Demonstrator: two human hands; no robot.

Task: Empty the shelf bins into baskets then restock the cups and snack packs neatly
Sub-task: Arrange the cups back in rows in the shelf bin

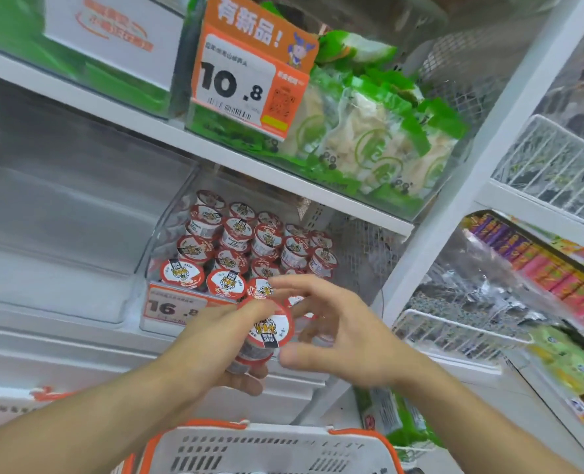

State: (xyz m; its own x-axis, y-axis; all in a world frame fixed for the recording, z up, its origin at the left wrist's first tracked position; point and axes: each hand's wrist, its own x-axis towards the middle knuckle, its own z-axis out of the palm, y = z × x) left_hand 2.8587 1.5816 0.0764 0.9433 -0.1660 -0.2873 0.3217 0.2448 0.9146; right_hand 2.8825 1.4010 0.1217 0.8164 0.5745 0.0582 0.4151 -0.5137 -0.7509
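Left hand: the left hand (215,340) is gripping one cup (265,331) from below, fingers curling round its dark body, the red-rimmed tiger lid tilting toward the camera.
Right hand: the right hand (331,331) is hovering just right of the held cup with fingers spreading wide and loose, holding nothing; the fingertips are reaching toward the front cups of the bin.
Cups in bin: the clear bin (167,234) just above and beyond the hands is holding the stocked cups (242,241), roughly twenty showing, standing in about four rows, all with the same red and white tiger lids; the front ones are partly hiding behind the fingers, so an exact count is not possible.
Price tags: two are showing; the 16.8 tag (172,307) is sitting on the bin front just left of the left hand, and the orange 10.8 tag (249,73) is hanging well above both hands.
Snack packs: the green and white snack packs (369,131) are lying piled in a clear upper bin (410,203) on the shelf above the hands, more than six visible.
Empty bin: a clear left bin (78,213), left of the cups, is showing nothing inside.
Basket: one white basket (266,449) with orange trim is sitting below both forearms; its contents are out of view.
Right side: wire racks (554,165) and bright packets (564,261) are standing well right of the right hand.
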